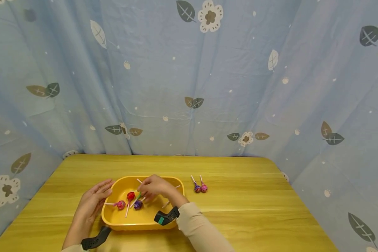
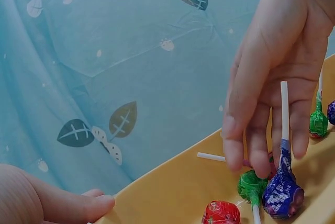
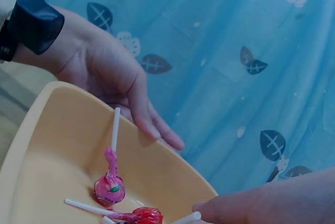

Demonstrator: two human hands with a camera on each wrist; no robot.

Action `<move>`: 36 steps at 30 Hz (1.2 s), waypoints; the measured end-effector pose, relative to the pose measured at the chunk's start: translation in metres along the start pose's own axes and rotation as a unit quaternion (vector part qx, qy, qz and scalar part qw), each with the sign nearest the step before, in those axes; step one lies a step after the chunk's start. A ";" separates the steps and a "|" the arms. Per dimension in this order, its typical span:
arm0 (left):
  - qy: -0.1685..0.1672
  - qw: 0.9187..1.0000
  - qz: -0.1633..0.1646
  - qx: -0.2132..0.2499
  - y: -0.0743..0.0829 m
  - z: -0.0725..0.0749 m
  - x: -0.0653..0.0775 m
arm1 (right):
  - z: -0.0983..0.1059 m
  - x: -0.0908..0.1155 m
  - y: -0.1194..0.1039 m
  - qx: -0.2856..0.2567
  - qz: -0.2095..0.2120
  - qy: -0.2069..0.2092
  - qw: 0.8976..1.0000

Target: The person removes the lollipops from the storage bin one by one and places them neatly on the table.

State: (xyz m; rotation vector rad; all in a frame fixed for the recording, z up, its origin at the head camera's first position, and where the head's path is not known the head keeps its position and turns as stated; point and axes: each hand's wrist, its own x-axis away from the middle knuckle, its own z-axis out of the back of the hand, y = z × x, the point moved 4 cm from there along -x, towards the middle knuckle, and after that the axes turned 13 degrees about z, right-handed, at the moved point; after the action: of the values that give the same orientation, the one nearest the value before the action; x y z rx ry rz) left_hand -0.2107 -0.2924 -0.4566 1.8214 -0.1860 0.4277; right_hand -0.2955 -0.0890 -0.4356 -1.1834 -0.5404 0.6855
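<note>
A yellow plastic tray holds several wrapped lollipops with white sticks. My left hand rests along its left rim, fingers extended outside the wall. Over the tray's middle, my right hand reaches down with loosely straight fingers. Its fingertips are right at a green lollipop; a purple lollipop stands in front of the hand in the left wrist view. Nearer the left side are a red lollipop and a pink lollipop, whose stick leans on the rim. The right hand partly hides the tray's far side.
On the wooden table, right of the tray, a purple lollipop and a pink lollipop lie side by side, sticks pointing away. Behind the table hangs a blue patterned curtain. Each wrist wears a black camera mount.
</note>
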 end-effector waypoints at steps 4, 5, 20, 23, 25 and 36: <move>0.002 1.000 -0.003 -0.003 0.000 0.000 0.000 | -0.004 -0.002 0.001 0.026 -0.015 0.001 1.000; 0.002 1.000 -0.003 -0.003 -0.001 0.000 0.000 | -0.005 -0.003 0.001 0.033 -0.016 0.001 0.999; 0.000 1.000 -0.004 -0.008 -0.001 0.001 -0.001 | -0.022 -0.001 -0.004 0.168 -0.028 -0.006 0.985; 0.000 1.000 -0.006 -0.010 -0.001 0.001 -0.001 | -0.024 -0.001 -0.004 0.188 -0.024 -0.012 0.982; 0.000 1.000 -0.007 -0.009 -0.001 0.001 -0.001 | -0.025 -0.001 -0.003 0.203 -0.019 -0.015 0.979; -0.003 1.000 -0.007 0.000 -0.002 0.001 -0.001 | -0.025 0.002 -0.004 0.223 -0.004 -0.020 0.975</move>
State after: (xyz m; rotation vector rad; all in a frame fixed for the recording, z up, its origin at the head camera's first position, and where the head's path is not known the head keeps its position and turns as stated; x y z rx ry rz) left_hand -0.2107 -0.2928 -0.4585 1.8224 -0.1776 0.4126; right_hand -0.2762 -0.1048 -0.4392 -0.7474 -0.3976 0.7765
